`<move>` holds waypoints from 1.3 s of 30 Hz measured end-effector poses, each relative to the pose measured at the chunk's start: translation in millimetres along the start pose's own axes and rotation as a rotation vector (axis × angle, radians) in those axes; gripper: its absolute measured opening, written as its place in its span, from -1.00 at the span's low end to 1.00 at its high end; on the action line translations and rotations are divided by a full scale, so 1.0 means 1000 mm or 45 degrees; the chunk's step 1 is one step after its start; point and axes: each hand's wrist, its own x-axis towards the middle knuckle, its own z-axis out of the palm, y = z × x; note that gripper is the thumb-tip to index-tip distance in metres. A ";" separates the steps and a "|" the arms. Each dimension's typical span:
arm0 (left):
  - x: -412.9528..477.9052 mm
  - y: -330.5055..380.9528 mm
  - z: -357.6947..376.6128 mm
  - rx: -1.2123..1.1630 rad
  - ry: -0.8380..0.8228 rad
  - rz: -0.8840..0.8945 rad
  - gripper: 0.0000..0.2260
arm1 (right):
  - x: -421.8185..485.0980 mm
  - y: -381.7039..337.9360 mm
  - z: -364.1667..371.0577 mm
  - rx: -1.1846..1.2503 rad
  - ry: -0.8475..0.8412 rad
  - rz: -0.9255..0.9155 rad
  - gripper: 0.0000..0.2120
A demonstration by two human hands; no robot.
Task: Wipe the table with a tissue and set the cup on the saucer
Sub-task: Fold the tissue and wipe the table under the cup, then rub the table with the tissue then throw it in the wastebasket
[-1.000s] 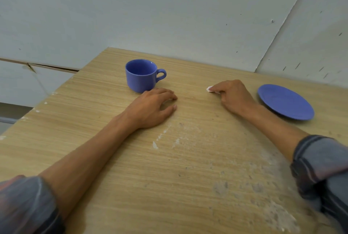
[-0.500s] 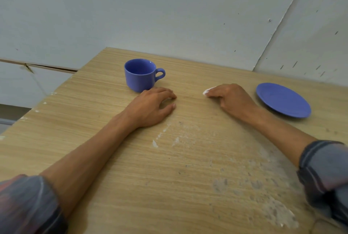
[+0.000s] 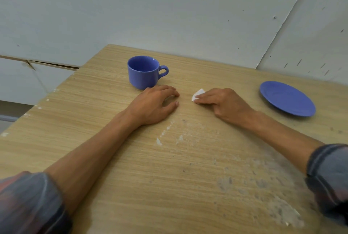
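The right hand (image 3: pixel 226 104) pinches the tissue (image 3: pixel 198 94) against the counter (image 3: pixel 113 158) right of the cup (image 3: pixel 144 72); the left hand (image 3: pixel 153 104) rests released. Wiping should press flat, sweeping toward the white marks (image 3: pixel 169 134).

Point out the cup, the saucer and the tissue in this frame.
cup (image 3: pixel 142 75): head view, front of its outer wall.
saucer (image 3: pixel 287 98): head view, middle of its bare top face.
tissue (image 3: pixel 197 94): head view, white corner showing past the right hand's fingertips.
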 end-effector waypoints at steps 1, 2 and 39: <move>0.000 0.000 0.000 -0.001 0.001 0.003 -0.64 | -0.001 0.009 -0.004 -0.005 -0.009 0.026 -0.57; -0.001 0.000 -0.001 -0.004 0.002 0.004 -0.64 | 0.003 0.019 -0.006 -0.001 -0.015 0.091 -0.55; 0.026 0.070 -0.013 -1.392 0.218 -0.361 -0.88 | 0.013 -0.021 -0.040 1.422 0.255 0.710 -0.88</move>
